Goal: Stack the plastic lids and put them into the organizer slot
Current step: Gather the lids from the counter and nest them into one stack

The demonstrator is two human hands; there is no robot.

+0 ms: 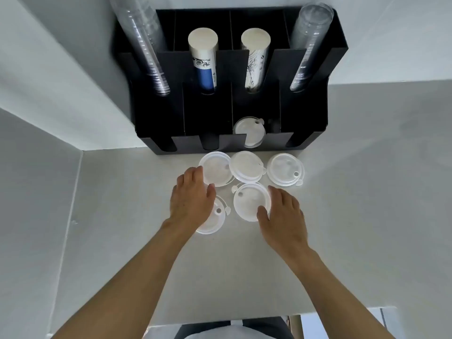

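Observation:
Several white plastic lids lie on the grey counter in front of a black organizer. Three form a back row: a left lid, a middle lid and a right lid. Closer to me are a front lid and a lid partly hidden under my left hand. My left hand hovers palm down, fingertips on the back left lid's edge. My right hand has its thumb and fingers around the front lid's right rim. One lid sits in the organizer's third front slot.
The organizer holds two tall stacks of clear cups at its outer slots and two paper cup stacks in the middle ones. White walls close in at the left and behind. The counter's near edge is at my body.

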